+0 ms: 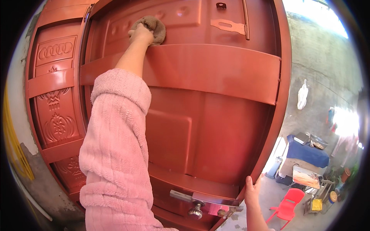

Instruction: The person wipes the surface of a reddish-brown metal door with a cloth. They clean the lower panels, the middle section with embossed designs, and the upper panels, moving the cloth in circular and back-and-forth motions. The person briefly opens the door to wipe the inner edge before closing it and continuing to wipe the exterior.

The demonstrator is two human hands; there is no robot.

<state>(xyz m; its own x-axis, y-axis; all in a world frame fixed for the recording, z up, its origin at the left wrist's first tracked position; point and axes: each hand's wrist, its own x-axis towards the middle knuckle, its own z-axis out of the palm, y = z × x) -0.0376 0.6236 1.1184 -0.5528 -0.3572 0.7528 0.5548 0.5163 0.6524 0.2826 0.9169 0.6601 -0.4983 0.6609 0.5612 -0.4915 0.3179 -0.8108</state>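
My left hand (141, 34), at the end of a pink fleece sleeve, grips a bunched brown cloth (159, 30). The cloth presses on the upper inner panel of a red metal door (179, 66), just above its wide cross band. Low on the right, my right hand (253, 190) holds the door's outer edge, thumb on the near side; its fingers are partly hidden. Below the lower panel are a lock with a round metal knob (196, 212) and a flat latch plate (180, 195). A copper-coloured hasp plate (228, 26) hangs from a rod at the upper right.
A narrower red door leaf (55, 78) with embossed patterns stands at left, beside a yellow hose (14, 144). Past the door's right edge are a red chair (289, 202), a small folding table (307, 176), a blue-covered table (309, 153) and a concrete wall (323, 57).
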